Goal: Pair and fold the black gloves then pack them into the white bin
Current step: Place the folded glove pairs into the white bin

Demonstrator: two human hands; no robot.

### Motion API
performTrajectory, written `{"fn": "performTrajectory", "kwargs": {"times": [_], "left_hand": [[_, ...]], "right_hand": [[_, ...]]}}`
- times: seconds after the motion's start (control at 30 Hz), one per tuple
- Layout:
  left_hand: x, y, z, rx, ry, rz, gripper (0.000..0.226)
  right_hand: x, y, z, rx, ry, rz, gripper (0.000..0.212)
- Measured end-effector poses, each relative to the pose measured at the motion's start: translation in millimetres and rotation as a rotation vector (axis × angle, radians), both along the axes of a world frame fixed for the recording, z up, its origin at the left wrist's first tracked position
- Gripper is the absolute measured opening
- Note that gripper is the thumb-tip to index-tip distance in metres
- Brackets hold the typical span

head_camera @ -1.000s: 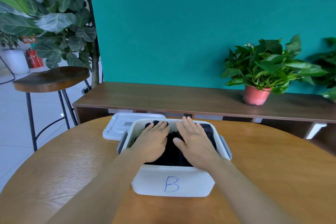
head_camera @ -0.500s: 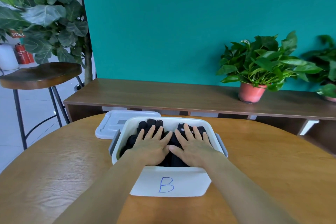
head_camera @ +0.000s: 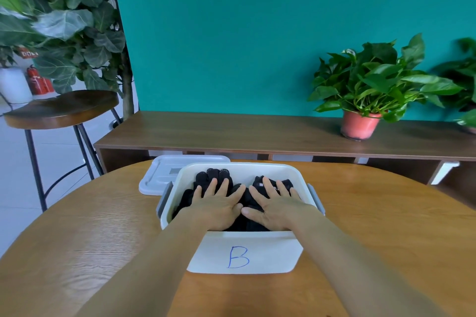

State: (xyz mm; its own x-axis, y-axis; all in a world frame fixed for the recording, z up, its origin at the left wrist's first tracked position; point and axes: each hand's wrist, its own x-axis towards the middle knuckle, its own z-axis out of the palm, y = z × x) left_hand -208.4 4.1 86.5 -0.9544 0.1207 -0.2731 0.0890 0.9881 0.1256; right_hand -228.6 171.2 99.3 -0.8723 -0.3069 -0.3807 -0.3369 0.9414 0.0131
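Black knit is filling the white bin (head_camera: 242, 255), and both hands are lying flat on top of it. The black gloves (head_camera: 213, 175) are sitting inside the bin. One cluster of dotted fingertips is poking up toward the bin's far left corner, and another bundle is showing toward its far right.

The left hand (head_camera: 219, 210) is pressing on the left half of the pile and the right hand (head_camera: 277, 210) on the right half. The two thumbs are coming close together over the bin's middle; whether they are touching I cannot tell. On each hand the fingers (head_camera: 224, 186) are lying straight and slightly spread, pointing toward the bin's far wall. They are gripping nothing; the palms are simply bearing down on the fabric. Both forearms are reaching in over the bin's near wall, the one marked with a blue B, with the wrists crossing just above its rim.

Judging by this, the pairing and folding are looking done and the packing is in its last stage, with the person tamping the pile down so it settles inside the walls. The next move is probably calling for lifting both hands straight up without dragging any fabric along, then watching that the springy bundles are not puffing up over the rim. After that the person may be reaching for the white lid (head_camera: 164, 175), which is lying on the wooden table (head_camera: 103, 239) just behind the bin's far left corner, partly hidden by it.
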Motion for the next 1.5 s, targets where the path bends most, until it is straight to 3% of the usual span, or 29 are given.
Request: {"fn": "performTrajectory", "kwargs": {"times": [0.13, 0.27, 0.33, 0.43, 0.67, 0.87, 1.1, 1.5], "left_hand": [[13, -4, 13, 0.087, 0.090, -0.007, 0.050], [36, -18, 37, 0.121, 0.303, -0.062, 0.051], [50, -31, 43, 0.125, 0.328, -0.039, 0.071], [73, -50, 36, 0.152, 0.306, 0.010, 0.125], [102, -41, 19, 0.305, 0.229, 0.123, 0.147], [104, -5, 20, 0.330, 0.218, 0.101, 0.148], [100, 63, 20, 0.284, 0.222, 0.027, 0.117], [75, 141, 20, 0.178, 0.208, -0.098, 0.106]], "right_hand": [[7, 2, 14, -0.049, -0.010, -0.026, 0.072], [28, 7, 34, -0.136, 0.033, 0.002, 0.072], [43, 10, 38, -0.189, 0.067, 0.038, 0.075], [68, 9, 32, -0.249, 0.077, 0.073, 0.083], [86, 14, 18, -0.157, 0.101, 0.068, 0.088], [90, 51, 20, -0.162, 0.098, 0.038, 0.080], [93, 117, 19, -0.178, 0.146, -0.098, 0.075], [91, 193, 14, -0.112, 0.241, -0.248, 0.075]]}}
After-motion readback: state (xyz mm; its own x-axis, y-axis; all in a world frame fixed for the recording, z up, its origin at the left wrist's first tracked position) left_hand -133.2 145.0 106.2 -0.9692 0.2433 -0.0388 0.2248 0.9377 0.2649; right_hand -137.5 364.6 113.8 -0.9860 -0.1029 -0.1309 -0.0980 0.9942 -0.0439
